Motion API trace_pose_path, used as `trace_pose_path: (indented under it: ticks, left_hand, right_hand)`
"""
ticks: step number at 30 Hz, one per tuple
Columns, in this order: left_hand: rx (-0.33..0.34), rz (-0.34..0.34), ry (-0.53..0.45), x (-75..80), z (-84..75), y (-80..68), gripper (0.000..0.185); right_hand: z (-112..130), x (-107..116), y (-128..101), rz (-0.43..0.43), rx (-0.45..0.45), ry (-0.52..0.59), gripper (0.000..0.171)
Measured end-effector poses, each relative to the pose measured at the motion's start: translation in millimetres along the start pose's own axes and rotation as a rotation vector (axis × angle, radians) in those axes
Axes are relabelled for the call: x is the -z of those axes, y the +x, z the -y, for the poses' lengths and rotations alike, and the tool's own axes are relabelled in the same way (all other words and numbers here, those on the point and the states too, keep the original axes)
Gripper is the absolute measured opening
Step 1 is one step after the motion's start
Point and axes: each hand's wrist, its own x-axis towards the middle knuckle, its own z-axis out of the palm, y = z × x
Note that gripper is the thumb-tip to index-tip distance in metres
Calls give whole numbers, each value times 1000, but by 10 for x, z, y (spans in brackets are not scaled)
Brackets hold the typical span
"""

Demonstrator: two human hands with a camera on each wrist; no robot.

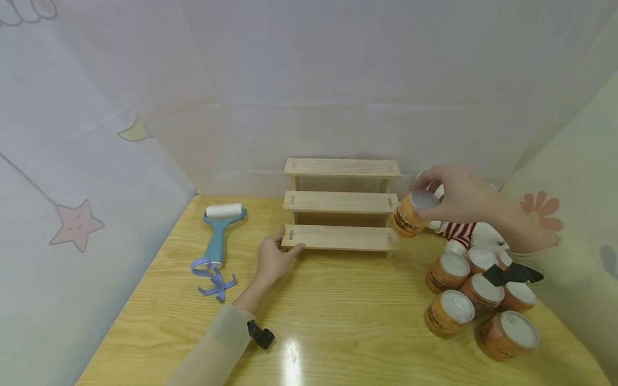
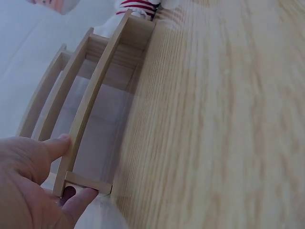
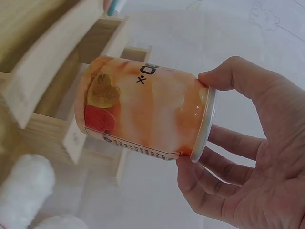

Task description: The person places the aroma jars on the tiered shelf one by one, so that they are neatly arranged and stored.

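A three-step wooden shelf [image 1: 340,201] stands on the table against the back cloth. My left hand [image 1: 273,256] grips the left end of its lowest step, thumb on top and fingers around the end; the left wrist view shows the thumb on the board [image 2: 90,102]. An orange can [image 1: 408,214] is held by its lidded end in my right hand [image 1: 458,193], just off the shelf's right side. In the right wrist view the can [image 3: 143,109] lies tilted, with thumb and fingertips pinching its rim.
Several orange cans [image 1: 447,271] with pale lids stand at the table's right. Behind them sits a white plush toy [image 1: 461,233] in red stripes. On the left lie a blue lint roller [image 1: 217,238] and a purple hook rack [image 1: 215,281]. Printed cloth walls [image 1: 309,128] enclose the table.
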Motion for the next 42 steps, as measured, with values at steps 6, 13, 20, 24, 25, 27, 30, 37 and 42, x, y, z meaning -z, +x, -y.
trace_pose_path:
  ticks: [6, 13, 20, 24, 25, 27, 30, 37, 42]
  left_hand:
    - [6, 3, 17, -12, -21, 20, 86]
    - [-4, -8, 47, -7, -10, 14, 85]
    - [-14, -19, 78, 6, -6, 5, 85]
    - [-12, -17, 79, 14, -17, 7, 85]
    - [-16, -16, 77, 16, -19, 9, 85]
    - [-19, -15, 65, 19, -24, 11, 85]
    - [-25, -17, 55, 29, -18, 5, 85]
    - [-9, -6, 82, 50, 10, -29, 85]
    - [-18, -12, 78, 55, -12, -39, 85]
  right_hand:
    - [97, 164, 332, -4, 19, 25, 36]
    - [213, 199, 733, 23, 42, 34, 34]
    - [371, 190, 1132, 32, 88, 35, 34]
    - [465, 157, 1344, 29, 85, 23, 39]
    - [493, 149, 1393, 33, 77, 20, 40]
    - [549, 133, 1485, 42, 66, 24, 43]
    - [632, 91, 1618, 53, 55, 54, 46]
    - [754, -84, 1913, 23, 97, 80, 49]
    - [821, -150, 2093, 1, 92, 59, 51]
